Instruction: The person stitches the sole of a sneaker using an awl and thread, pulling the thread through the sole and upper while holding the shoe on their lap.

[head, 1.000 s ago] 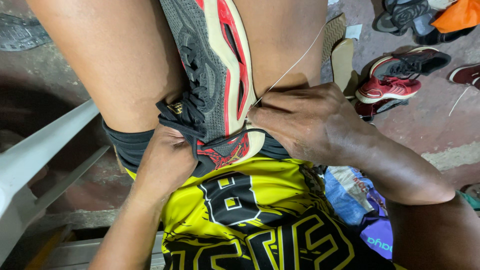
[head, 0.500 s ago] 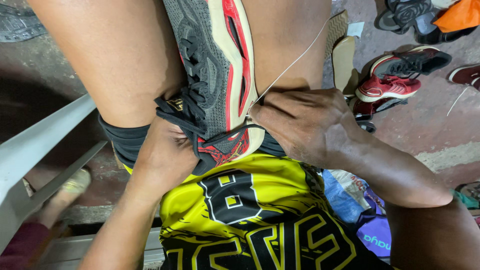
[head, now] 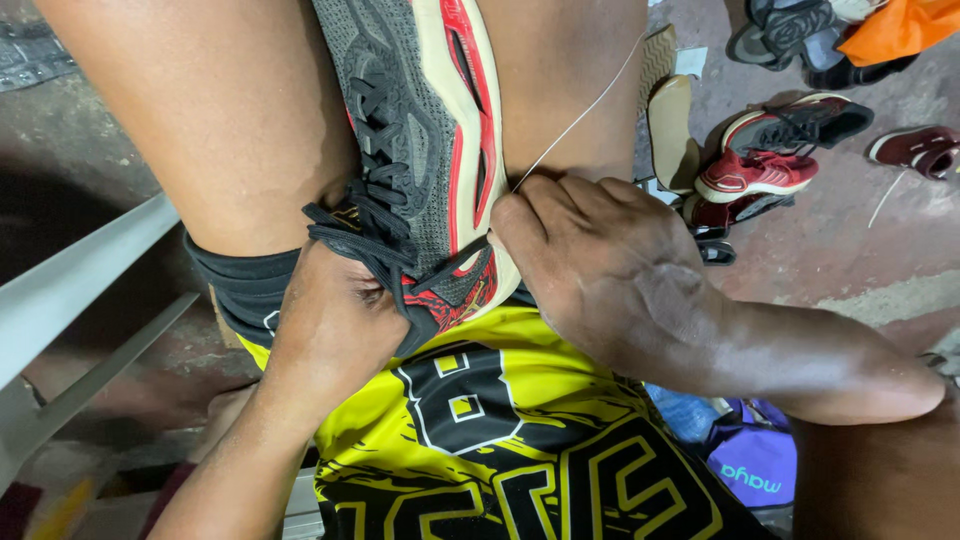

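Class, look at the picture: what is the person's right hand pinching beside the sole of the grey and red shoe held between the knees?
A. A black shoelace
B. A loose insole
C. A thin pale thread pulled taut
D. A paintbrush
C: the right hand pinches a thin pale thread that runs taut up from its fingertips, right at the sole edge of the shoe.

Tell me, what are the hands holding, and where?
The left hand holds the grey sneaker at its heel; the right hand pinches the thread beside the sole.
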